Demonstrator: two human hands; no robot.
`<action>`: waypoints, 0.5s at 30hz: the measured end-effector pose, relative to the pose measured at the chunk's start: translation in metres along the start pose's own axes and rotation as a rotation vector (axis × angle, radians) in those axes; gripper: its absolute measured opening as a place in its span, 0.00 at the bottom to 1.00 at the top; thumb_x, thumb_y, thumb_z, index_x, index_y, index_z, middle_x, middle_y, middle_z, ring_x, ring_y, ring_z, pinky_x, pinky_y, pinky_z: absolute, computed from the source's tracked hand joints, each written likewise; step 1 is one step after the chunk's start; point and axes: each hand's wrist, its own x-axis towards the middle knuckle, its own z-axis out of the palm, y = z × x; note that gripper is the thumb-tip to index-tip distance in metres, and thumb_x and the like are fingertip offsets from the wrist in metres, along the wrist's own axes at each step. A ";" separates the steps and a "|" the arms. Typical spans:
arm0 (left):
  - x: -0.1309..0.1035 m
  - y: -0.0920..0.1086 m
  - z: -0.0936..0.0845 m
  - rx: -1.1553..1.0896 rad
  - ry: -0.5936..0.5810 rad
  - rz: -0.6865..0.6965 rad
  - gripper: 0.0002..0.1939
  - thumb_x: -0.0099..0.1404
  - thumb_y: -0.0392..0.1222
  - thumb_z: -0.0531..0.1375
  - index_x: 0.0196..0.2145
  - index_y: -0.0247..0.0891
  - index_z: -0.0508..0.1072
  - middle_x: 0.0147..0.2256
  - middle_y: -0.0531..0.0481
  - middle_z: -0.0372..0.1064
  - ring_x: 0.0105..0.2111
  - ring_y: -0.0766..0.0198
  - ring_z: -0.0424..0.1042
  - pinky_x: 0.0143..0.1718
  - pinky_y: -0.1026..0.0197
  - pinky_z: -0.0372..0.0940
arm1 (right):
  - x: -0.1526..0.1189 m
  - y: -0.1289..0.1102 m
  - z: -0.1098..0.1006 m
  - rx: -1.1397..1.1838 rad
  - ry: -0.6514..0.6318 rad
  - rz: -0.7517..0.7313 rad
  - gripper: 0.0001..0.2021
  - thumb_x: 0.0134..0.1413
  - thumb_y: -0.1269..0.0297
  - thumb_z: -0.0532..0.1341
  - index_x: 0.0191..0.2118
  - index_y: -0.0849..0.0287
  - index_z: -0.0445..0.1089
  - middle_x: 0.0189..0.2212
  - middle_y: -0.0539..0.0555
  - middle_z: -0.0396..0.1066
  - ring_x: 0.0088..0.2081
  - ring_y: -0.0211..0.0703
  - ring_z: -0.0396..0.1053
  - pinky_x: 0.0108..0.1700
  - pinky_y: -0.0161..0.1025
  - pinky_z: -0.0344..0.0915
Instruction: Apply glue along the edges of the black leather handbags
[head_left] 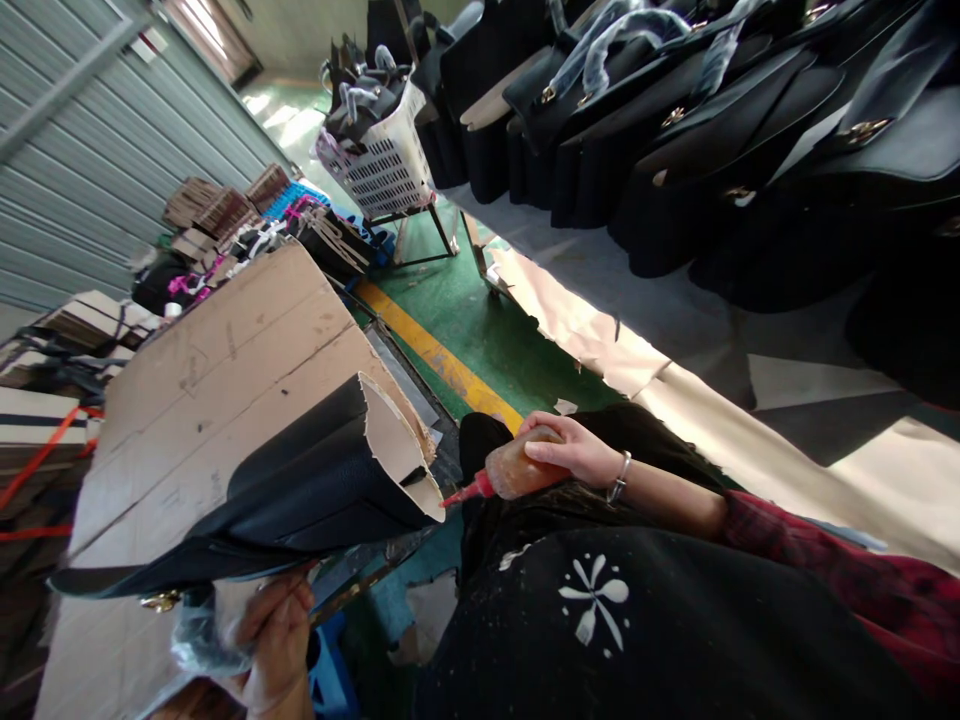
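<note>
A squeeze bottle [521, 465] with amber-brown contents and a red tip is gripped in my right hand [574, 450]. Its tip points at the lower corner of the pale raw edge of a black handbag [307, 480]; whether they touch I cannot tell. The bag lies on its side over the cardboard-covered table, its pale-edged end facing me. Below it, my left hand [277, 630] is closed at the bag's plastic-wrapped handle [206, 630]. Some of those fingers are hidden or blurred. A gold-coloured clasp [160, 601] shows under the bag's flap.
The cardboard tabletop [225, 350] extends to the left, with stacked pieces [225, 210] beyond it. Many black handbags [675, 150] stand on a long surface at right. A white basket [386, 160] of bags sits on a metal stand. Green floor [480, 320] with a yellow stripe runs between.
</note>
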 end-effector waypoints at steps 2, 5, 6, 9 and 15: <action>-0.003 0.006 0.009 0.015 0.013 0.022 0.08 0.52 0.48 0.67 0.28 0.44 0.81 0.22 0.51 0.75 0.16 0.61 0.67 0.16 0.59 0.64 | 0.002 0.003 0.002 -0.007 -0.023 0.007 0.26 0.42 0.39 0.68 0.33 0.59 0.68 0.27 0.49 0.66 0.28 0.38 0.63 0.30 0.36 0.61; -0.006 0.012 0.016 0.009 0.034 0.020 0.06 0.54 0.47 0.68 0.29 0.45 0.81 0.24 0.52 0.76 0.16 0.63 0.66 0.14 0.60 0.63 | 0.003 0.007 0.003 -0.052 -0.011 -0.012 0.26 0.41 0.39 0.68 0.33 0.59 0.69 0.28 0.50 0.67 0.29 0.39 0.64 0.32 0.37 0.63; -0.007 0.012 0.017 0.012 0.013 0.028 0.05 0.54 0.46 0.68 0.29 0.45 0.81 0.24 0.52 0.76 0.16 0.63 0.66 0.15 0.61 0.63 | 0.004 0.008 0.002 -0.064 0.010 -0.027 0.26 0.41 0.40 0.68 0.33 0.59 0.69 0.28 0.50 0.67 0.29 0.40 0.65 0.32 0.37 0.63; -0.007 0.013 0.017 0.039 -0.055 0.066 0.05 0.56 0.45 0.66 0.31 0.46 0.82 0.24 0.53 0.76 0.17 0.63 0.68 0.16 0.60 0.64 | 0.003 0.008 -0.001 -0.061 0.046 -0.061 0.25 0.43 0.40 0.68 0.33 0.59 0.68 0.28 0.50 0.68 0.30 0.40 0.65 0.34 0.37 0.64; -0.018 0.015 0.004 0.181 -0.015 -0.016 0.04 0.55 0.46 0.68 0.27 0.46 0.81 0.20 0.53 0.72 0.19 0.61 0.68 0.19 0.59 0.64 | 0.001 0.005 -0.005 -0.016 0.013 -0.029 0.25 0.42 0.40 0.68 0.32 0.60 0.67 0.27 0.49 0.66 0.28 0.39 0.64 0.32 0.36 0.62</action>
